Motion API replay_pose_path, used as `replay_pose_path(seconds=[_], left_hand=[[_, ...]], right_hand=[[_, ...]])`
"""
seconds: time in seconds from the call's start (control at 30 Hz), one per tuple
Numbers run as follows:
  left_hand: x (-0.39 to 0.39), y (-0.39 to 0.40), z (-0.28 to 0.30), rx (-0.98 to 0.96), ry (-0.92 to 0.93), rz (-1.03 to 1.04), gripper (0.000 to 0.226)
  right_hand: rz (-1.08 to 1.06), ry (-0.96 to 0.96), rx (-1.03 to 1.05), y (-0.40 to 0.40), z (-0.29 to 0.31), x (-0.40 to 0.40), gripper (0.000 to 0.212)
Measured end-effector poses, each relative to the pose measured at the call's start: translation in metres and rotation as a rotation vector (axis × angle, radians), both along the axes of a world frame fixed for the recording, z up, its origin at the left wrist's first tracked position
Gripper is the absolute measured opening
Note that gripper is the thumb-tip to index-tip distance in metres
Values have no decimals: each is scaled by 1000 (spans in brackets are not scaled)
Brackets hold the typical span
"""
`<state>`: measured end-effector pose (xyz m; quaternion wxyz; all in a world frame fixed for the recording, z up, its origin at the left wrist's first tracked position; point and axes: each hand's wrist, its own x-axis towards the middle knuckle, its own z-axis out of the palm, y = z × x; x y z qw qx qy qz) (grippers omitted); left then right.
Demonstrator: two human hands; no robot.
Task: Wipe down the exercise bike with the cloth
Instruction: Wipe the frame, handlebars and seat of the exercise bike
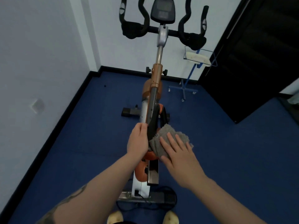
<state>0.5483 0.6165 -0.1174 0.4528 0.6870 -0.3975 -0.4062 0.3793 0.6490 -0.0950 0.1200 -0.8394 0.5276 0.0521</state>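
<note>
One exercise bike (157,81), twelve o'clock; one grey cloth (169,139), centre; two hands, left (137,141) and right (179,157); one blue stand (186,84), two o'clock; two shoes, six o'clock.

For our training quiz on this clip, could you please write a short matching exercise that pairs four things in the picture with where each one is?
Column one:
1. cloth
2. left hand
3. display console
4. blue stand

Column two:
A. top of the exercise bike, between the handlebars
B. under the flat right hand
C. on the floor by the dark door
D. gripping the black saddle from the side

Pairs: 1-B, 2-D, 3-A, 4-C
</note>
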Motion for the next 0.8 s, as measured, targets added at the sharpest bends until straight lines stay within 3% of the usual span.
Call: replay_pose_path(seconds=[0.2, 0.3, 0.43, 0.53, 0.67, 0.8], left_hand=[[-3, -6, -3, 7, -285, -42, 27], [-3, -4, -7, 28, -313, -45, 29], [-1, -6, -7, 61, -353, -96, 29], [-2, -16, -2, 105, -396, -146, 34], [-3, -20, -2, 144, -452, -160, 38], [-3, -21, -4, 149, -473, -101, 29]], right_hand=[[-300, -85, -17, -11, -7, 25, 58], [-484, -191, 13, -21, -8, 38, 58], [-426, -140, -179, 20, -22, 42, 59], [-465, -189, -117, 4, -24, 33, 59], [-664, -408, 133, -32, -11, 29, 53], [-624, -370, 165, -15, -6, 29, 59]])
